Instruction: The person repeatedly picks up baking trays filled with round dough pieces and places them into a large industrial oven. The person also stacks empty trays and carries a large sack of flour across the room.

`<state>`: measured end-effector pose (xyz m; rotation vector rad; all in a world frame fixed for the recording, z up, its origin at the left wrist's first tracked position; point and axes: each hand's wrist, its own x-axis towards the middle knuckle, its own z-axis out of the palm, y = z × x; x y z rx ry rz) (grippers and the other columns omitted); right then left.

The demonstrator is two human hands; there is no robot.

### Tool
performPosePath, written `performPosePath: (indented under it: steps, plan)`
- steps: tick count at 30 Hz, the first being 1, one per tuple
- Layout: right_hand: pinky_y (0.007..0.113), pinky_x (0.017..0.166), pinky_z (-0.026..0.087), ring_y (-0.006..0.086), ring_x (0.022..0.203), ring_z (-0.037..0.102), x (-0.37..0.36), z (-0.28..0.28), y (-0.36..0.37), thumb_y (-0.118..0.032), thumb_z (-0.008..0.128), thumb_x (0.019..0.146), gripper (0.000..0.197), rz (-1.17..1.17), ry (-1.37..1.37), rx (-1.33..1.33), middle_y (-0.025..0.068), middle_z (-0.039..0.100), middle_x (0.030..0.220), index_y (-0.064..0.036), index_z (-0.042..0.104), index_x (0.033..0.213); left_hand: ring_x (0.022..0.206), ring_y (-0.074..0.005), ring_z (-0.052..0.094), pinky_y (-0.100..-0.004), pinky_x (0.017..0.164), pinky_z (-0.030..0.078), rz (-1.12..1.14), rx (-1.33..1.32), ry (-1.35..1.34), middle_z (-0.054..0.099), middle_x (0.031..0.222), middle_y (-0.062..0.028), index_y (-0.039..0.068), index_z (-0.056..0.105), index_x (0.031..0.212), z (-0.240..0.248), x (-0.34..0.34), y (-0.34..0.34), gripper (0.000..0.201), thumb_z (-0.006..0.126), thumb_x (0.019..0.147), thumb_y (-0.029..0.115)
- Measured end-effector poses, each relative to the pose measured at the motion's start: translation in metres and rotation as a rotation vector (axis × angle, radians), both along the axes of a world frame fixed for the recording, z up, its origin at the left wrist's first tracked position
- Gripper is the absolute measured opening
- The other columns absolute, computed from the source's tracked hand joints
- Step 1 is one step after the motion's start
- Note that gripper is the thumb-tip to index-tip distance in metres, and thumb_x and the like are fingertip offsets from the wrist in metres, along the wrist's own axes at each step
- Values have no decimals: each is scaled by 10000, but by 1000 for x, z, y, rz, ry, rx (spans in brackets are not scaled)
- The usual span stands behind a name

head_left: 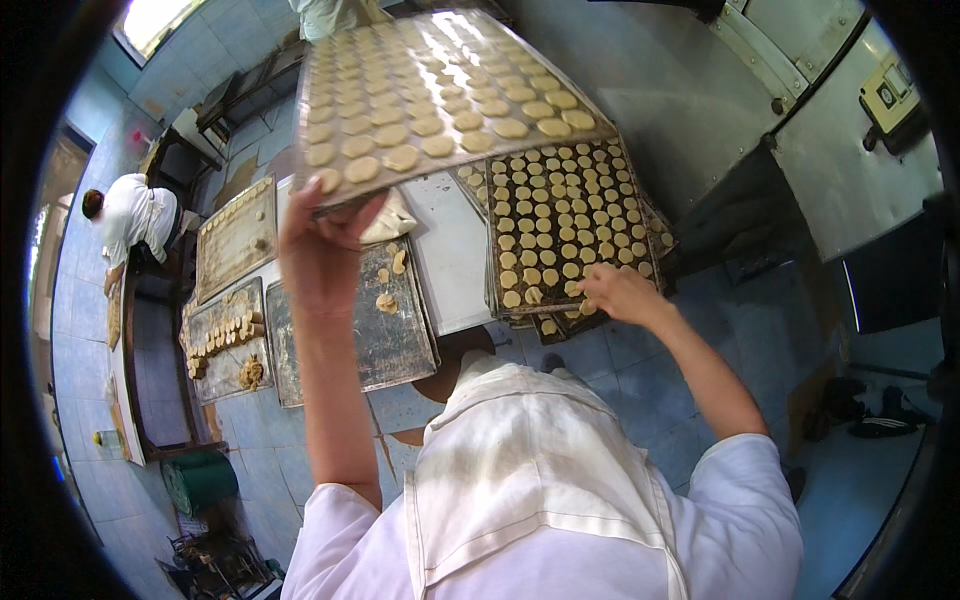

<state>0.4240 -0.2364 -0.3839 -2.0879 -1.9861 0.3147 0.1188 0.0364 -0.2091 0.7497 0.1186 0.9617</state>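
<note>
My left hand (325,225) grips the near left corner of a raised baking tray (450,165) covered with rows of pale, flat dough rounds (470,120). That tray is held tilted above the table, and its near edge is slightly blurred. My right hand (618,292) is at the near edge of a dark baking tray (495,225), its fingers drawn together over the dough rounds there. Whatever is between those fingers is too small to make out. Smaller dough rounds (565,210) fill the dark tray in rows, and it lies on top of several stacked trays.
Left of the stack is a white tabletop (445,260) with a folded cloth (390,222). Further left lie a tray with dough scraps (370,340), one with cut dough pieces (225,330) and a greased one (235,240). Metal panels (690,90) stand right; a person (140,215) bends far left.
</note>
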Motion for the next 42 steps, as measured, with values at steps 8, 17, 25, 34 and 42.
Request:
performPosePath:
  steps: [8, 17, 25, 34, 42]
  plan:
    - [459, 753, 548, 339, 900, 680, -9, -16, -1, -163, 728, 894, 141, 18, 102, 32, 92, 621, 989, -89, 671, 1000, 1352, -400, 530, -495, 1152, 482, -73, 241, -264, 521, 1441, -318, -175, 429, 1397, 75, -62, 28, 453, 513, 1022, 65]
    - [435, 774, 541, 317, 916, 686, -13, -7, 10, -167, 701, 916, 127, 95, 87, -27, 78, 657, 1000, -86, 672, 1010, 1390, -514, 425, -630, 1143, 439, -406, 165, -414, 455, 1435, -407, -164, 411, 1324, 156, -70, 37, 347, 446, 1047, 42]
    - [453, 740, 591, 329, 921, 696, -56, -30, 53, 3, 582, 898, 276, 215, -94, 110, 118, 621, 1001, -121, 682, 1124, 1408, -135, 463, -350, 1252, 288, 429, 1346, 736, 557, 1490, -67, 78, 332, 1553, 227, -17, 62, 491, 368, 1064, 68]
    - [386, 797, 591, 284, 1067, 631, -64, -49, 56, -157, 681, 918, 141, 81, -150, 277, 99, 605, 1144, -32, 627, 955, 1240, -428, 582, -598, 1046, 546, -580, 90, -321, 571, 1273, -319, -134, 438, 1165, 185, 145, 100, 231, 482, 1007, 29]
    - [439, 765, 524, 315, 866, 680, -79, -23, 27, -204, 669, 925, 158, -64, 426, 5, 128, 683, 884, -54, 647, 970, 1417, -443, 435, -671, 1183, 331, -354, -2, -239, 456, 1442, -350, -66, 334, 1459, 115, 270, 102, 475, 476, 1053, 135]
